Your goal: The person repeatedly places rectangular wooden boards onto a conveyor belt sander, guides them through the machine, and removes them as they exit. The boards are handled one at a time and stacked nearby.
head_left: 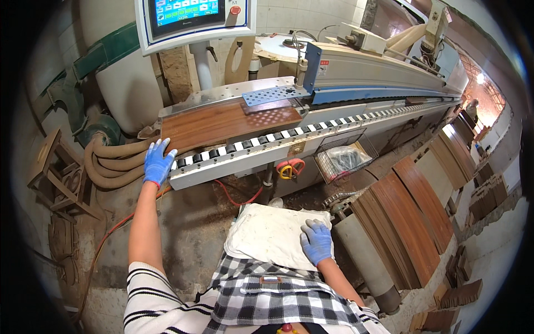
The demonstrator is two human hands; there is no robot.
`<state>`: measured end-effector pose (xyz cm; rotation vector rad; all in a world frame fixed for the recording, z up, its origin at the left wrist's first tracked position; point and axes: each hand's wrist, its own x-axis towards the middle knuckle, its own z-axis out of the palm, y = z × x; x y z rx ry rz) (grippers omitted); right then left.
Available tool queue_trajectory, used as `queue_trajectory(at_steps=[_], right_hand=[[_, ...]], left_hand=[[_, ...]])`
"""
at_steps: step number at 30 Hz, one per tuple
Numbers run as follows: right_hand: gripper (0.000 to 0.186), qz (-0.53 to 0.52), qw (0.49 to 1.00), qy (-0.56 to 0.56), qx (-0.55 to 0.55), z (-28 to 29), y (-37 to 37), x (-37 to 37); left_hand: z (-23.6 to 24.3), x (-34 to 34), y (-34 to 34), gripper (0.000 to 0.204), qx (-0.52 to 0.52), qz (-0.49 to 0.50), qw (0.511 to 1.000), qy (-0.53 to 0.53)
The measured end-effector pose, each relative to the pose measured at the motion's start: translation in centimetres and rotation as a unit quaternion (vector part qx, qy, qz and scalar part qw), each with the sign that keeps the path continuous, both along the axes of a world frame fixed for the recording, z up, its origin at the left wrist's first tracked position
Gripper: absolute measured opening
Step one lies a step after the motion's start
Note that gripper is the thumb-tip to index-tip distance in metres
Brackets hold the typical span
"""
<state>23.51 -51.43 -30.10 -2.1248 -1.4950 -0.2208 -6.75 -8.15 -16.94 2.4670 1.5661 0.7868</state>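
A reddish-brown wood-grain board (206, 123) lies flat on the infeed of a long edge-banding machine (384, 72), its far right part under a blue perforated plate (270, 96). My left hand (159, 162), in a blue glove with pale fingertips, touches the board's left end with fingers stretched out. Just right of that hand begins a row of black and white rollers (239, 147). My right hand (316, 242), gloved the same way, rests with its fingers laid out on a white cloth (272, 234) over my lap. Nothing is gripped in either hand.
A control panel with a lit screen (186, 12) and red button (235, 10) stands behind the board. Stacked brown panels (395, 222) lie on a roller stand to the right. A wire basket (345, 158) hangs below the rail. Hoses (114, 161) and a wooden stool (58, 172) are left.
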Motion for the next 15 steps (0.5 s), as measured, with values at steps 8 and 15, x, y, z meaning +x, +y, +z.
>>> queue_trajectory(at_steps=[8,15], right_hand=[[0.026,-0.023,0.989,0.137,0.041,1.8,-0.3,1.4],[0.038,-0.149,0.975,-0.163,0.000,7.8,-0.9,9.6]], left_hand=[[0.6,4.3,-0.5,0.059,0.018,-0.006,0.997,0.071],[1.0,10.1,-2.5,0.064,0.025,-0.021,0.995,0.093]])
